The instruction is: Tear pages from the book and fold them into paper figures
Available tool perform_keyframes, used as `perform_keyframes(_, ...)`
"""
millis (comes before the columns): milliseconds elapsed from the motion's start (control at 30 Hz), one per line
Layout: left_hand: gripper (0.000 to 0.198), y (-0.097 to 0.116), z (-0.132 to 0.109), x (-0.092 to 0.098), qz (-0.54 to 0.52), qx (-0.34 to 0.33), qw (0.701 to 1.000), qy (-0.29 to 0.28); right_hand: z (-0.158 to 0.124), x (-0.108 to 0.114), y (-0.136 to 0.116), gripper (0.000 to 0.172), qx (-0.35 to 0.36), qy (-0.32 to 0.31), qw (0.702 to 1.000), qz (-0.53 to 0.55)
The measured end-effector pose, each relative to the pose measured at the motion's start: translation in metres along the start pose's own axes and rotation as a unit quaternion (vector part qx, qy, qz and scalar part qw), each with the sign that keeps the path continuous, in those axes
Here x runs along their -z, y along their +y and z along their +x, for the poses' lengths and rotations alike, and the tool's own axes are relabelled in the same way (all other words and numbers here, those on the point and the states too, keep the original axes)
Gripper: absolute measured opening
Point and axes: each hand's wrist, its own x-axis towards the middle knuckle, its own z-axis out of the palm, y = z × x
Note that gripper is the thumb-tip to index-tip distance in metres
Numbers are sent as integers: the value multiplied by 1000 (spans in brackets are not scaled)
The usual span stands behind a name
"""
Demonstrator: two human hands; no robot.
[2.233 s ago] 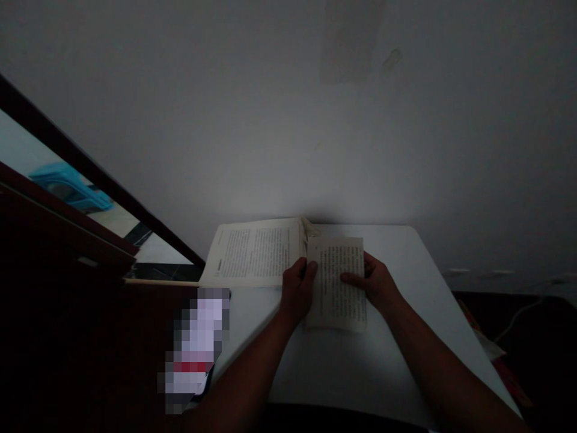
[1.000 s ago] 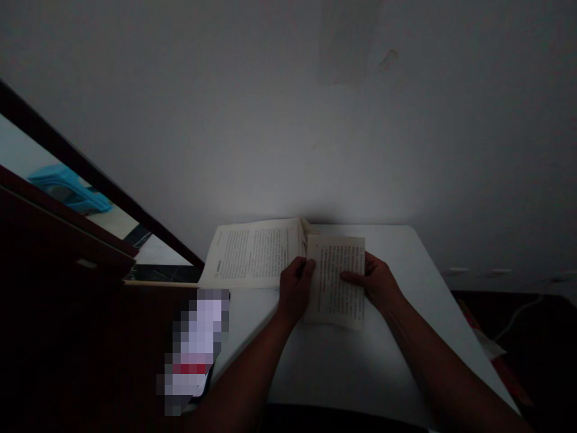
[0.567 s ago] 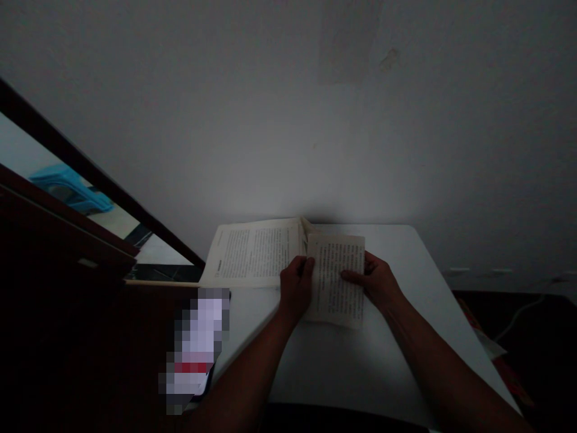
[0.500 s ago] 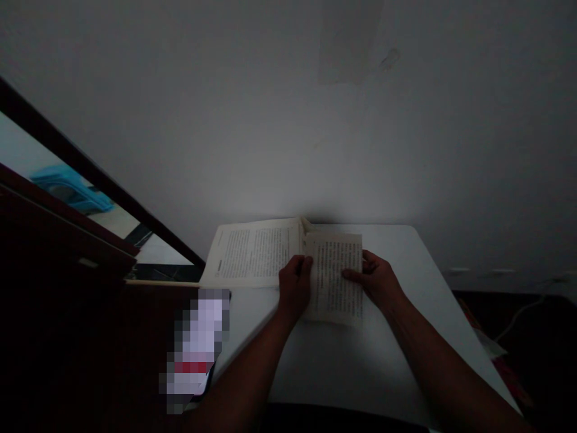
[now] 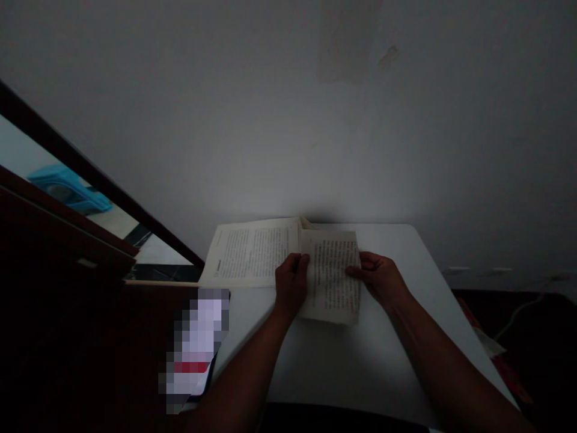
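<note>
An open book (image 5: 252,249) lies against the wall on the white table, its left page flat and covered in small print. To its right a printed page (image 5: 331,282) is raised and slightly tilted; whether it is still joined to the book at the spine, I cannot tell. My left hand (image 5: 292,282) is closed on the page's left edge, thumb on top, beside the spine. At the opposite edge, my right hand (image 5: 378,275) pinches the page, its thumb in front and the fingers mostly behind.
A phone (image 5: 198,343) with a blurred-out screen lies at the table's left edge. The white table (image 5: 342,367) meets a grey wall (image 5: 252,120). A dark wooden frame (image 5: 99,171) slants at left, with a blue object beyond. At right a pale cable (image 5: 518,316) hangs.
The page has shifted slightly left and its right edge has tilted. My left hand has moved a little left with it; my right hand stays at the right edge.
</note>
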Motion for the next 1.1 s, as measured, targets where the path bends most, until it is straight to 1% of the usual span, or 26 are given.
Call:
perform_keyframes(133,29,0,0,1,5,2,1000,-4,-1,2,-2,37,-8,-11,1000,3)
perform_keyframes(333,32,0,0,1,17,10,1000,-10,-3,2,-7,33,-13,12,999,-51)
perform_keyframes(433,32,1,-2,0,37,3,999,-12,-3,4,-12,33,-26,-10,996,-79)
perform_keyframes(567,32,0,-4,0,57,-10,998,-21,-4,11,-22,31,-56,-51,986,-146)
perform_keyframes(700,33,3,-4,-1,47,-7,998,-39,-12,16,-40,27,-56,-58,974,-213)
perform_keyframes(800,34,11,-3,-2,39,-8,997,-73,-22,21,-53,25,-56,-49,971,-228)
perform_keyframes(900,35,22,-8,-5,65,-25,989,-132,-35,32,-59,25,-73,-44,971,-225)
perform_keyframes(967,35,28,-14,-8,118,-47,977,-170,-45,42,-57,26,-98,-41,969,-223)
perform_keyframes(1033,34,31,-23,-13,183,-64,962,-195,-54,52,-53,27,-115,-55,966,-224)
perform_keyframes(1100,33,32,-32,-18,265,-68,939,-208,-62,60,-47,29,-118,-37,967,-221)
